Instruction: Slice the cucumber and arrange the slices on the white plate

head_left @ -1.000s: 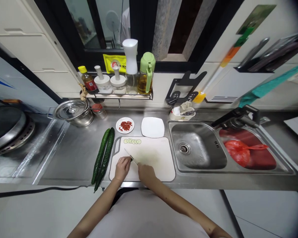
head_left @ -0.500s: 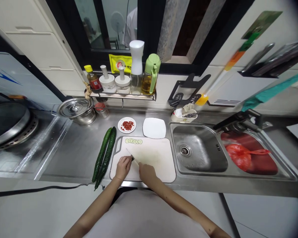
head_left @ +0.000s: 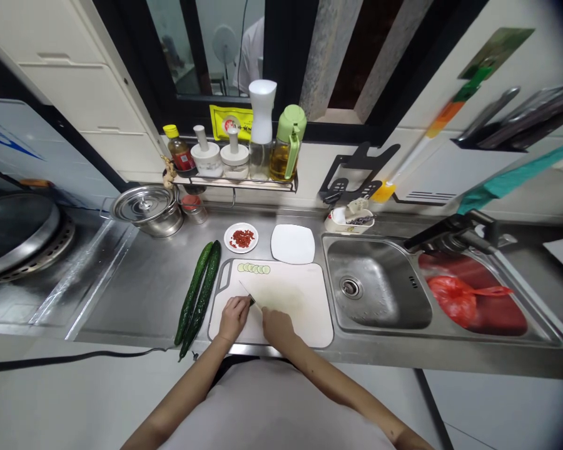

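Observation:
On the white cutting board [head_left: 309, 315], my right hand [head_left: 278, 326] is closed around the handle of a kitchen knife [head_left: 258, 305]. Its thin blade angles up and to the left, by the fingertips of my left hand [head_left: 234, 317]. Those fingers are bent and pressed on a small dark-green cucumber piece [head_left: 252, 300], mostly hidden by hand and blade. Pale cucumber slices [head_left: 254, 269] lie overlapping in a row near the board's top left. Two whole cucumbers [head_left: 200, 297] rest side by side left of the board.
Behind the board stand a small plate of chopped red pieces [head_left: 235, 246] and a white square plate [head_left: 293, 244]. To the right is a steel sink [head_left: 380, 312] with a red plastic bag [head_left: 453, 302]. A lidded pot [head_left: 162, 219] and a seasoning rack [head_left: 244, 183] are at the back.
The view has shifted slightly, so the surroundings sit a little lower and to the right. Both hands and the knife keep nearly the same place on the board.

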`<state>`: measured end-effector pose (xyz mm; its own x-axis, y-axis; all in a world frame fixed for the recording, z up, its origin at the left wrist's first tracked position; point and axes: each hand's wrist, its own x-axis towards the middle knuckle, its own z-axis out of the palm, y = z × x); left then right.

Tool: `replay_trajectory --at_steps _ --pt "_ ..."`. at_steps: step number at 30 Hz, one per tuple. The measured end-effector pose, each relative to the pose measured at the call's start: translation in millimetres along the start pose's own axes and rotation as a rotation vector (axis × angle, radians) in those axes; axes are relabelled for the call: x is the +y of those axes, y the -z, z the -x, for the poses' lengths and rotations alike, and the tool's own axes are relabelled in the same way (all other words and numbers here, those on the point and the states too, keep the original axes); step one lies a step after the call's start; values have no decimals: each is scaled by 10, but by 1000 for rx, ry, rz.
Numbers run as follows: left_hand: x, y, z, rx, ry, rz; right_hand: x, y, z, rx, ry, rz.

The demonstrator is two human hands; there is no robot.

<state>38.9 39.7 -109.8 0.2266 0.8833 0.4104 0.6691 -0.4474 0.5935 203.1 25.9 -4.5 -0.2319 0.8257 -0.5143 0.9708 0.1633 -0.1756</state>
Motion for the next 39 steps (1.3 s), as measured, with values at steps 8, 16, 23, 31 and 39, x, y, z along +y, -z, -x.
replay_trajectory --at_steps 8,16,23,31,39 --pt "0 -4 8 -22 30 6 26 23 -30 -31 -5 -35" --pt "10 13 0 -47 58 5 28 -10 -101 -17 8 -12" --pt "12 16 0 -55 68 15 12 -43 -170 -10 9 4" --pt "23 24 -3 -74 87 17 18 -33 -256 46 27 -41" --pt "99 48 -36 -36 215 57 202 53 -132 74 -48 2"
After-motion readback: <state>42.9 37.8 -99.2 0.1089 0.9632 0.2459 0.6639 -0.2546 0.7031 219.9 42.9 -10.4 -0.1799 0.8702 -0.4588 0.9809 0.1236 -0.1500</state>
